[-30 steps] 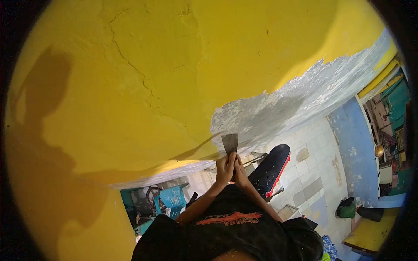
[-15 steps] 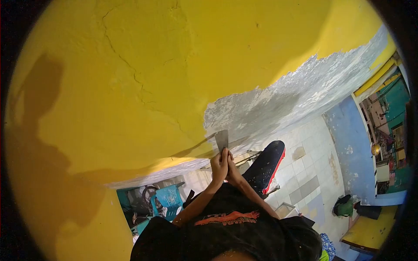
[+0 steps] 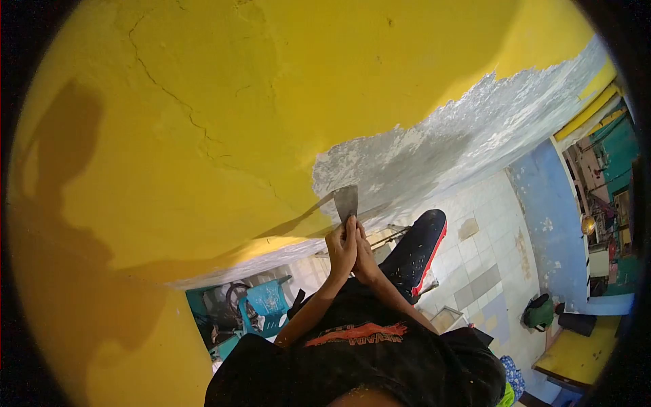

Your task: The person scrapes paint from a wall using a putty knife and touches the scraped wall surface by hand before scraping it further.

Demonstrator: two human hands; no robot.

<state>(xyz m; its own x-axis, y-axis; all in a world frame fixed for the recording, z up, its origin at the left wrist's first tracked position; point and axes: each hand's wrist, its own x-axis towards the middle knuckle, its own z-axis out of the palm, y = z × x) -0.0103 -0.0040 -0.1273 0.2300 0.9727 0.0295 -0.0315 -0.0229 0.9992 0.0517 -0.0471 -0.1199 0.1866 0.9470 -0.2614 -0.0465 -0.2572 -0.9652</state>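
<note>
A person holds a scraper (image 3: 346,201) in front of a yellow wall (image 3: 271,122), with the left hand (image 3: 341,248) and the right hand (image 3: 365,258) pressed together around its handle. The fingers of the left hand are curled in a grip, its thumb laid along the tool toward the base of the blade; the right hand is wrapped close against it from the other side, though most of its fingers are hidden and their exact hold cannot be told. The scraper's long axis runs away from the body toward the wall, almost straight up the view with a slight lean to the left at the far end. The blade flares from the hands outward, so its broad edge points away from the person and the narrow end sits between the palms. That edge lies over the lower left end of a grey, bared patch (image 3: 420,149), just beside the border with the yellow paint; whether it touches the surface cannot be made out. A thin crack (image 3: 169,94) runs through the paint farther left. Below the wall, a dark trouser leg (image 3: 417,247) with a red stripe extends over the tiled floor (image 3: 488,210), and a turquoise chair (image 3: 266,298) stands left of the forearms.
</note>
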